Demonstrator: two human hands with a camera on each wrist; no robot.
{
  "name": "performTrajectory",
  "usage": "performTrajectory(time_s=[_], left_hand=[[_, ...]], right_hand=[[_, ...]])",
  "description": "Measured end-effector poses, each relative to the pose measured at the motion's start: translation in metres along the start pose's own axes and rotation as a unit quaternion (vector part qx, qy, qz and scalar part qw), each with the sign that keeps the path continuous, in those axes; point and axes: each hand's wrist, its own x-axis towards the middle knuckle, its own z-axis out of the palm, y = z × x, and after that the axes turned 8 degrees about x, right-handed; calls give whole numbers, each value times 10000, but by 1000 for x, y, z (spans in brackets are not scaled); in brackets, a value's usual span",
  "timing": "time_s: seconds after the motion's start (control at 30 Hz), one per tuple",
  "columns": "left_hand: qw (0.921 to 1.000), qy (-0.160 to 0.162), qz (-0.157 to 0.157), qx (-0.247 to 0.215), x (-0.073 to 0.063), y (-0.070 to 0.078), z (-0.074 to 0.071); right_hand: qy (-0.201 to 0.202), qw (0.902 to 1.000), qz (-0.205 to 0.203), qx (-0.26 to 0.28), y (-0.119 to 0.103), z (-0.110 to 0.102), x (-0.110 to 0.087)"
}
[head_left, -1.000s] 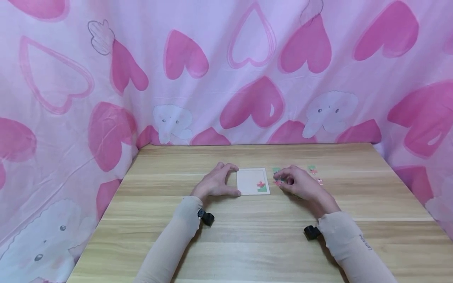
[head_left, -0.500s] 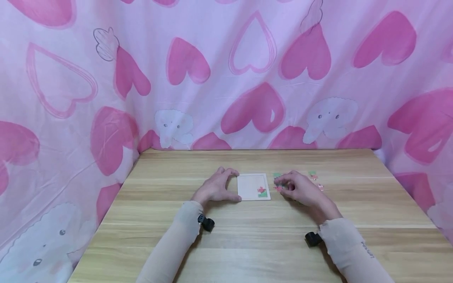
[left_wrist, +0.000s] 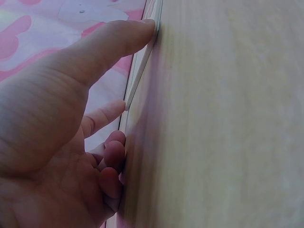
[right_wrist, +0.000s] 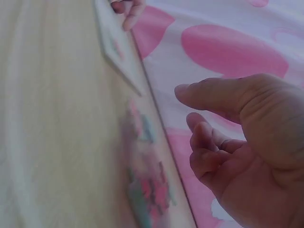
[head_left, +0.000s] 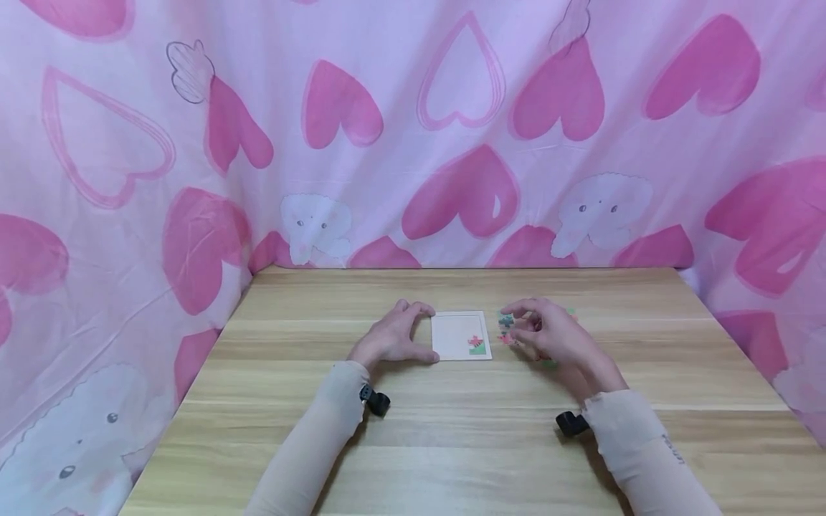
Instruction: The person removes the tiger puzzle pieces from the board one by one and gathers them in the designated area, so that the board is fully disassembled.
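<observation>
A square white puzzle tray lies flat on the table. My left hand holds it at its two left corners, thumb at the near one and index finger at the far one. One green and pink jigsaw piece sits in the tray's near right corner. To the right of the tray my right hand hovers over loose jigsaw pieces. Thumb and fingers stand apart, with nothing visible between them in the right wrist view. The right hand hides some of the pieces.
The wooden table ends at a pink heart-patterned curtain behind it and at both sides. Other loose pieces show partly past the right hand, one at its far side and a green bit below it.
My right hand has risen slightly off the loose pieces, its thumb and fingers further apart, uncovering more of the nearest ones. The left hand stays on the tray. The head view tilts slightly.
</observation>
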Motion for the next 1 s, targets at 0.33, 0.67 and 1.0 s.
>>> performTrajectory(time_s=[0.33,0.67,1.0], left_hand=[[10000,-38,-17,17,0,-2,0],[10000,-59,-20,-51,1,-2,-1],[10000,-45,-22,-33,2,-2,-1]], right_hand=[[366,9982,-201,428,-25,4,11],[163,9956,-430,813,-25,23,20],[-211,9955,-233,898,-15,37,25]])
